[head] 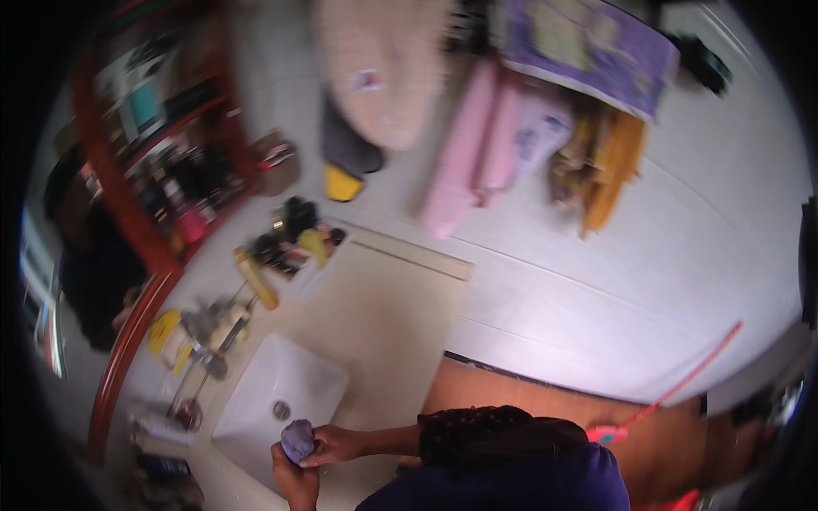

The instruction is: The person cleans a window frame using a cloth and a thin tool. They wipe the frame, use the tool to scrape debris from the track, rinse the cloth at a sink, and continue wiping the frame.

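Over the lower end of a white washbasin, my two hands meet around a bunched purple cloth. My left hand holds it from the lower left side. From the right, my right hand grips its near edge, the forearm reaching in from a dark sleeve. The basin's round metal drain lies just above the cloth in the picture. A chrome faucet stands at the basin's left side. Blur hides the finer folds of the cloth and some fingertips.
Toiletries crowd a white tray on the beige countertop. A red-framed mirror cabinet stands at left. Towels hang on the tiled wall. A red-handled tool leans at right above the brown floor.
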{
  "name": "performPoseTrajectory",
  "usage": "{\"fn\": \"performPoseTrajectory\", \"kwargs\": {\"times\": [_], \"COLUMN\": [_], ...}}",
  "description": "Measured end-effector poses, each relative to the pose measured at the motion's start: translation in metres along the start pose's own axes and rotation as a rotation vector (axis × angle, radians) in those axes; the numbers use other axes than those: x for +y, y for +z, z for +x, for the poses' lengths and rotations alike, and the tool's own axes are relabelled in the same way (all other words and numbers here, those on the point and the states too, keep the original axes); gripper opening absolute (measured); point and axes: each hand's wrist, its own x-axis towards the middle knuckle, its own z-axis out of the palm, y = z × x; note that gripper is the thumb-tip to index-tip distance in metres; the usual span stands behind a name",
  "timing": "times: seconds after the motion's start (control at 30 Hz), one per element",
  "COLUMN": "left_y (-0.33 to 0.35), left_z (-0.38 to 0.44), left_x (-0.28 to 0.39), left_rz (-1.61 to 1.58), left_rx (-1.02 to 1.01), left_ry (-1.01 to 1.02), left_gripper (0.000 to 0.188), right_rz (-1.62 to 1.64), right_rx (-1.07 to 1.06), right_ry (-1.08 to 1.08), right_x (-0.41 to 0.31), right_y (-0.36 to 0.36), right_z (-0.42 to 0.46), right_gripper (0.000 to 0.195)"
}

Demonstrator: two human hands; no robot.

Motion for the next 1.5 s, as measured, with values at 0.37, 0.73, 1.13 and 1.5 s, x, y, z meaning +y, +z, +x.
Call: {"fn": "performPoseTrajectory", "kwargs": {"times": [0.37, 0.73, 1.13, 1.5], "left_y": [0.137, 0.376, 0.542, 0.717], "left_z": [0.019, -0.154, -0.446, -0.612], "left_x": [0.133, 0.281, 0.447, 0.635], "left_rz": [-0.258, -0.379, -0.374, -0.057], "left_rx": [-0.931, -2.116, -2.239, -2.437], "left_ry": [-0.111, 0.342, 0.431, 1.091], "left_gripper": [0.045, 0.048, 0.028, 0.056], "right_rz": [0.182, -0.175, -0.177, -0.200], "right_rx": [0.577, 1.734, 2.301, 2.463], "right_ry": [0.001, 0.131, 0.025, -0.923], "right_x": [-0.038, -0.083, -0.127, -0.245], "right_y": [-0.063, 0.118, 0.281, 0.260], "right_z": [-0.234, -0.524, -0.794, -1.109], "right_gripper": [0.039, 0.040, 0.020, 0.021]}}
